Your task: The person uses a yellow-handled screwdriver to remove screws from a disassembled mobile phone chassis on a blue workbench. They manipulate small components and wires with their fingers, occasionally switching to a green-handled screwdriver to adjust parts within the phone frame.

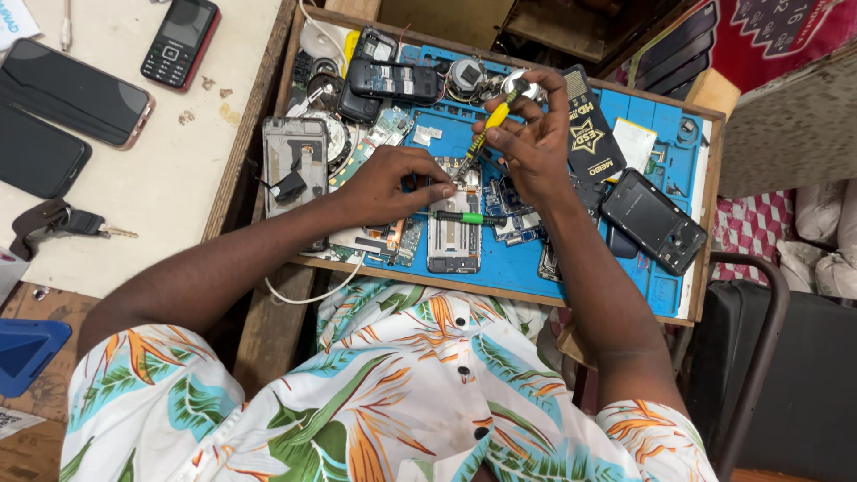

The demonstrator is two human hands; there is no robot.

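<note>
Blue mat (656, 125) crowded with phone shells (653, 220) and boards (384, 132).

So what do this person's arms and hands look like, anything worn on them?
Both arms are bare from the short sleeves down. The left hand and right hand wear no gloves, and no rings, watch or wristband show. The shirt is white with a tropical print of green, teal and orange leaves, buttoned with dark buttons.

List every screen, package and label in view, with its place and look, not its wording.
Keypad phone: pale table, top; black with red edge, small dark screen.
Two smartphones: pale table, left; flat, black, screens dark.
Black packet: blue mat, beside the right hand; upright rectangle, gold star emblem.
White label: right of the packet; small pale rectangle.
</note>
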